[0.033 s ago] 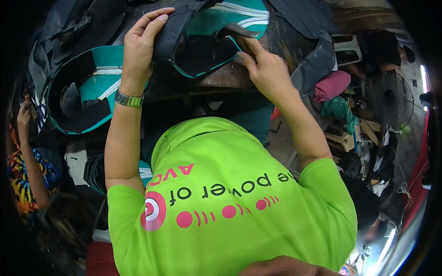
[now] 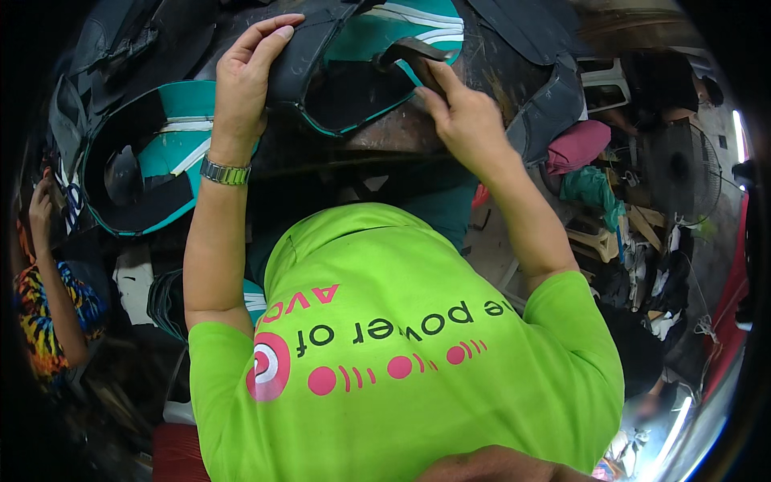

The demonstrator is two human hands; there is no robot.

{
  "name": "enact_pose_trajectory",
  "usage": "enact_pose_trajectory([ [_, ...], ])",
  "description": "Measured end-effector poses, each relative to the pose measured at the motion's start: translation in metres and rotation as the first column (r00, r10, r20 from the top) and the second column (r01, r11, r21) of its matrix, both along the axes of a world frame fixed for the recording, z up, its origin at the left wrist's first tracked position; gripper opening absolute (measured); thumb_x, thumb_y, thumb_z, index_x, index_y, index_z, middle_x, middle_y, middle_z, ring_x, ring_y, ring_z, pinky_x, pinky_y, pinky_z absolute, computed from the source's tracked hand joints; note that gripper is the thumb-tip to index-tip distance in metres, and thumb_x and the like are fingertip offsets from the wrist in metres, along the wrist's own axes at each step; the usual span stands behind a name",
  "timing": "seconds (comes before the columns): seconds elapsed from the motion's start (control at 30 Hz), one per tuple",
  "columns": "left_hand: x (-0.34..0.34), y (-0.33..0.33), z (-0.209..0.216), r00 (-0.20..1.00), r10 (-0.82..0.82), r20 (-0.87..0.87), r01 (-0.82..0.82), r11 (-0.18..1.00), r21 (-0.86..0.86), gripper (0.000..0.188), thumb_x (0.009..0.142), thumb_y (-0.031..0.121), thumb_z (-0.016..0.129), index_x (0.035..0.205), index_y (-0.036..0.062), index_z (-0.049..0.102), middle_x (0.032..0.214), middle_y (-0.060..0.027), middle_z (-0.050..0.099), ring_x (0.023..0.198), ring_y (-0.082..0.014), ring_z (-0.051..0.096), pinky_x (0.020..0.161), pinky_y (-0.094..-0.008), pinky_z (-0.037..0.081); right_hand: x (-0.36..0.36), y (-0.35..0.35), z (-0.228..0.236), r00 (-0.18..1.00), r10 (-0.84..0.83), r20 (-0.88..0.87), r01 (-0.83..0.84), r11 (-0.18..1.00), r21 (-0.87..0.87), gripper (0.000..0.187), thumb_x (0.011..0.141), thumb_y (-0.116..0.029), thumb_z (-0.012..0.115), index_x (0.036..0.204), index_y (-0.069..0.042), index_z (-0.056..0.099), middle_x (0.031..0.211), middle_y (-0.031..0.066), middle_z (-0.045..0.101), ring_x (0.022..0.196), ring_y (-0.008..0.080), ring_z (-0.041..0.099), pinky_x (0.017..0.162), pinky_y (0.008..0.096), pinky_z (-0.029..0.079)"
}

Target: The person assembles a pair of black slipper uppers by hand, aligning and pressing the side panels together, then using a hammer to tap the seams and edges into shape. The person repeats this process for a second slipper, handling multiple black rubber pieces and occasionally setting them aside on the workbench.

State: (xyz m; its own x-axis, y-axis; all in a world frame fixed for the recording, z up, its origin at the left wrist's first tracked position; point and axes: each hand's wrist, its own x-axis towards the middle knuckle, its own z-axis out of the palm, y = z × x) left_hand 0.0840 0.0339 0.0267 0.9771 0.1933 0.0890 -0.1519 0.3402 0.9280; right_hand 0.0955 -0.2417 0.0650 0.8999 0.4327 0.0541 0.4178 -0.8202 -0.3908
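Note:
A sewn black and teal piece with white stripes, like a shoe upper (image 2: 361, 120), lies on the dark work table at the top middle. My left hand (image 2: 247, 72) has its fingers together on the black left part of this piece, thumb along the edge. In my right hand (image 2: 470, 116) is a hammer (image 2: 411, 50), gripped by its handle. The hammer's dark curved head is over the inside of the piece, near the white stripes; contact is hard to tell. A similar upper (image 2: 181, 225) rests just left of my left wrist.
Dark flat pieces (image 2: 554, 104) are at the table's upper right, and more are at the upper left. Beyond lie a pink bundle (image 2: 580, 146), a green cloth (image 2: 593, 193) and a fan (image 2: 681, 169). At the far left another person's arm (image 2: 60, 297) shows.
The hammer's head has tilted and shifted slightly up and left with my right hand. The piece has moved a little at its striped side. My left hand stays in place.

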Motion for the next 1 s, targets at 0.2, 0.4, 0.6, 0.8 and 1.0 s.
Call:
enact_pose_trajectory([
  [0.2,-0.004,0.002,-0.008,0.997,-0.047,0.055,0.049,0.998,-0.028,0.022,0.098,0.010,0.062,0.115,0.0006,0.072,0.109,-0.0085,0.072,0.092,-0.0113,0.069,0.081,-0.0209,0.055,-0.012,-0.001,0.000,0.990,0.083,0.114,-0.120,0.923,0.365,0.042,0.096,-0.028,0.063,0.135,-0.016,0.054,0.085,0.0211,0.069,0.082,0.0428,0.067,0.072,0.0501,0.053],
  [0.4,-0.009,0.003,-0.015,0.993,-0.012,0.117,0.001,0.996,0.095,0.022,0.097,0.010,0.064,0.115,0.0016,0.072,0.110,-0.0058,0.072,0.100,-0.0107,0.066,0.090,-0.0215,0.051,-0.021,0.003,0.010,0.996,0.060,0.069,-0.073,0.975,0.208,0.038,0.095,-0.028,0.065,0.130,-0.013,0.059,0.089,0.0217,0.069,0.082,0.0429,0.067,0.068,0.0479,0.053],
  [0.6,-0.011,0.005,-0.019,0.987,-0.007,0.160,-0.012,0.993,0.117,0.022,0.095,0.010,0.065,0.115,0.0008,0.071,0.110,-0.0053,0.072,0.101,-0.0109,0.066,0.092,-0.0229,0.051,-0.039,0.006,0.011,0.985,0.160,-0.070,-0.151,0.981,0.123,0.035,0.095,-0.022,0.066,0.128,-0.011,0.060,0.086,0.0202,0.069,0.079,0.0388,0.068,0.067,0.0447,0.053],
  [0.8,-0.015,0.004,-0.020,0.979,-0.013,0.203,-0.004,0.997,0.082,0.021,0.095,0.009,0.065,0.113,0.0007,0.072,0.109,-0.0050,0.072,0.101,-0.0105,0.065,0.094,-0.0228,0.049,-0.051,-0.003,-0.002,0.973,0.218,0.081,-0.232,0.892,0.387,0.047,0.092,-0.021,0.069,0.138,-0.017,0.055,0.088,0.0178,0.070,0.080,0.0400,0.068,0.067,0.0452,0.054],
  [1.0,-0.010,0.002,-0.019,0.985,-0.021,0.171,0.000,0.992,0.124,0.021,0.096,0.010,0.065,0.114,0.0010,0.072,0.110,-0.0054,0.071,0.100,-0.0101,0.065,0.093,-0.0225,0.050,-0.047,-0.015,0.023,0.965,0.215,-0.149,-0.195,0.971,0.139,0.045,0.093,-0.022,0.067,0.136,-0.017,0.055,0.089,0.0198,0.069,0.083,0.0389,0.067,0.071,0.0471,0.053],
])
